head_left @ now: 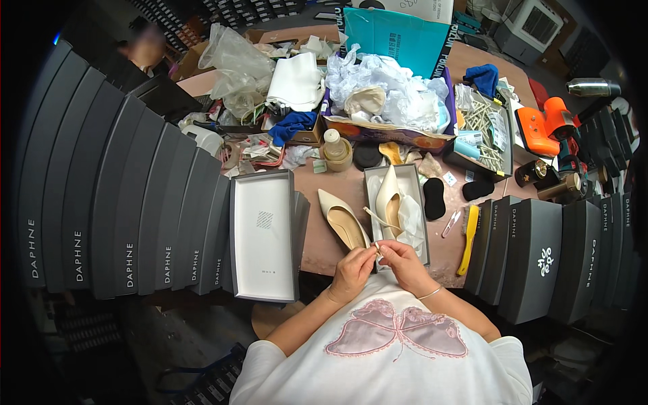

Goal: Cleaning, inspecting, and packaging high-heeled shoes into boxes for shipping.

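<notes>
Both grips are pinched together at the near edge of the desk [317, 243]: the left hand [351, 273] and the right hand [405, 265] meet fingertip to fingertip, closed on the thin cream strap [375, 220] that runs up to a cream pointed shoe [388, 199]. What exactly sits between the fingertips is too small to tell. That shoe stands tilted in an open shoe box [417, 202] lined with white tissue, just beyond the right hand. Its mate, a second cream shoe [342, 217], lies on the bare desk just left of the box, its heel end near the left hand. Farther left, a box lid [264, 236] lies open side up against a row of dark grey boxes [121, 196] standing on edge. To the right of the shoe box lie a black insole pad [434, 198] and a yellow brush [468, 239], then more dark boxes [533, 256]. The far side of the desk is heaped with crumpled plastic wrapping [398, 88].
</notes>
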Demonstrator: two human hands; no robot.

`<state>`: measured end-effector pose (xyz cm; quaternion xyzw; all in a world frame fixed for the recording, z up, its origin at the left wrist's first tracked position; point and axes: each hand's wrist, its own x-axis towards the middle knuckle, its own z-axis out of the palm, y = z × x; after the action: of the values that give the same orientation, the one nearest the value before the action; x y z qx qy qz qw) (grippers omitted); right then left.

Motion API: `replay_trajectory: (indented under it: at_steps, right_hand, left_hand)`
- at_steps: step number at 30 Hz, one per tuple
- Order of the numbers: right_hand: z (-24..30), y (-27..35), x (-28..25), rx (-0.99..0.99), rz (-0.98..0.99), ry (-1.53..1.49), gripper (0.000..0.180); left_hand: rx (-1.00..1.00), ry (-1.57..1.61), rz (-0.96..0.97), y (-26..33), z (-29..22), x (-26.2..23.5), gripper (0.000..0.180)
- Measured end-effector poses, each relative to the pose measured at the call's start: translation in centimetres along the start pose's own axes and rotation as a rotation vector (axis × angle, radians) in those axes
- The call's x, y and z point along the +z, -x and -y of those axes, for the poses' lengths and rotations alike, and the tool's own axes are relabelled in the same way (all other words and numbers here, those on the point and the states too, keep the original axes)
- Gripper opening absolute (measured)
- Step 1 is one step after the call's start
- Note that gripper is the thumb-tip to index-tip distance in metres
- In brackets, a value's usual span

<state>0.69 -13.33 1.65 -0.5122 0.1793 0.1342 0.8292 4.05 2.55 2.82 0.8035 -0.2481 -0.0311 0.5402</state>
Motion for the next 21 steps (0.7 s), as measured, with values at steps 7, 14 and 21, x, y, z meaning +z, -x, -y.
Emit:
replay_trajectory:
  at_steps: [7, 14, 21]
  right_hand:
    - [0.0, -0.6, -2.0, 0.151, 0.070, -0.167, 0.013]
    - [0.8, -6.9, -2.1, -0.177, -0.063, 0.546, 0.017]
    - [-0.7, -9.2, -3.4, -0.407, -0.068, 1.098, 0.022]
  left_hand:
    - [0.010, 0.022, 0.155, 0.4, 0.7, 0.5, 0.016]
    - [-0.144, -0.102, -0.010, -2.5, 2.8, -1.1, 0.021]
    - [-0.286, -0.233, -0.169, -4.0, 4.9, -3.1, 0.043]
